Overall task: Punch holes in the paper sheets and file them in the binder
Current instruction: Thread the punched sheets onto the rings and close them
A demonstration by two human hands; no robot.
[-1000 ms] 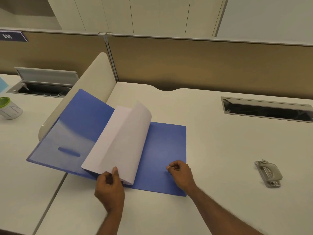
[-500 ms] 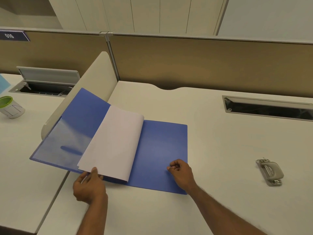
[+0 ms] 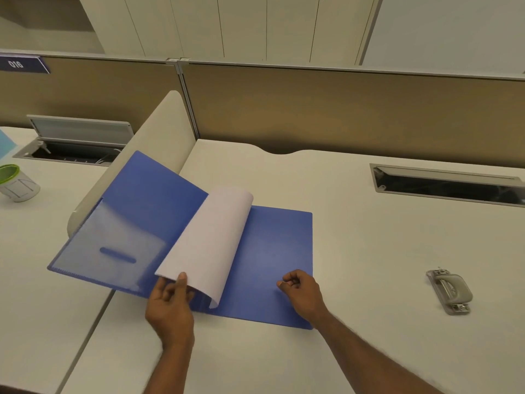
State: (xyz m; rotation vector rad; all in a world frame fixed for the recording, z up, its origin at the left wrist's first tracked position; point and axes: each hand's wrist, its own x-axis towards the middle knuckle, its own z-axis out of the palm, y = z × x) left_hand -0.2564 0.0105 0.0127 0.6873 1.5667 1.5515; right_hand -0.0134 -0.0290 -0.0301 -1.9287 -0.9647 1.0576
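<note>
Head view: the white paper sheets point(image 3: 210, 240) lie in the open blue binder point(image 3: 272, 251), bowed up from the spine and curling over toward the left cover. The left hand point(image 3: 170, 305) pinches their near corner, thumb on top and fingers underneath. The right hand point(image 3: 301, 294) rests on the binder's flat right cover near its front edge, fingers curled in with nothing visible between them. The left cover carries a clear pocket point(image 3: 113, 245) and tilts up against a low rounded divider point(image 3: 159, 143) between two desks. The binder sits on the pale tabletop point(image 3: 369, 251), toward its left side. A grey hole punch point(image 3: 450, 291) lies well apart on the right. Behind it is an open cable slot point(image 3: 446, 184), and a tan partition point(image 3: 341, 109) runs along the back. A green-rimmed cup point(image 3: 17, 184) stands on the neighbouring desk at far left.
</note>
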